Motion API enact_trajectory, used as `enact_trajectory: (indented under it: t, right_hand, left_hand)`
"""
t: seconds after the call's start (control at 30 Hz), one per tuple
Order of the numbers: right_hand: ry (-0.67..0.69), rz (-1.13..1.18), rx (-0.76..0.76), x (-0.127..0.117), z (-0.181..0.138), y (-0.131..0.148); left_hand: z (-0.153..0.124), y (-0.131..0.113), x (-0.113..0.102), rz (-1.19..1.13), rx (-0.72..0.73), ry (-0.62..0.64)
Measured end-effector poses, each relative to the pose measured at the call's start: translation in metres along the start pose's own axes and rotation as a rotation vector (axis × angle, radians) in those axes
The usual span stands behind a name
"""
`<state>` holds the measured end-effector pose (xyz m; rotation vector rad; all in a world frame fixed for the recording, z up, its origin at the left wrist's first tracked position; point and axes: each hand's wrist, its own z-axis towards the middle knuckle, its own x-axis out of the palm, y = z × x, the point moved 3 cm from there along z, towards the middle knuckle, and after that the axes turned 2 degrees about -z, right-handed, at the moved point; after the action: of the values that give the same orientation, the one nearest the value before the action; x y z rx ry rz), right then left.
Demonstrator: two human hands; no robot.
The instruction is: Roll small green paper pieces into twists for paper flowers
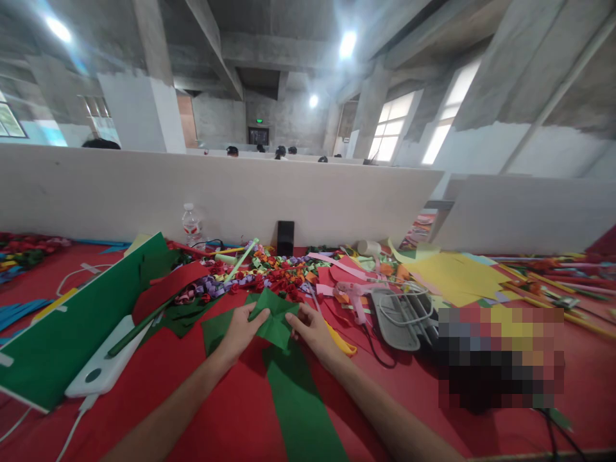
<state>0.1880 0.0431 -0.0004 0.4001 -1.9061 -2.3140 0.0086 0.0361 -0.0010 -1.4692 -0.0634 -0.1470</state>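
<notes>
A creased piece of green paper is held up between my two hands, over the red tabletop. My left hand pinches its left edge, thumb on top. At the right edge, the thumb and fingers of my right hand are closed on the same sheet. Beneath them a long green paper strip runs toward the near edge of the table. Another green sheet lies under my left hand. Yellow-handled scissors, partly hidden, rest just right of my right hand.
Curled paper pieces are heaped behind my hands. A pink glue gun lies beside a grey tray. Left are a green board and white power strip. A phone and bottle stand by the white partition.
</notes>
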Motion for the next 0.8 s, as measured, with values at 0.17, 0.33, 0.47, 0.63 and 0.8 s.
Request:
enact_trajectory:
  t: [0.17,0.33,0.47,0.63,0.8]
  right_hand:
    - [-0.05,0.065,0.046,-0.003,0.003,-0.009]
    - [-0.048,0.049,0.049,-0.004,0.002,-0.011]
    - [-0.103,0.012,-0.001,-0.007,0.003,-0.011]
    - [-0.124,0.087,-0.005,-0.01,0.005,-0.014]
    - [0.023,0.102,0.046,-0.004,0.003,-0.013]
  left_hand:
    - [0.003,0.006,-0.001,0.02,-0.007,0.032]
    - [0.005,0.01,-0.002,0.022,-0.035,-0.018]
    - [-0.003,0.006,0.005,-0.109,-0.15,0.081]
    - [-0.005,0.001,0.006,-0.094,-0.126,0.139]
    - [0.004,0.011,-0.004,-0.028,-0.133,-0.063]
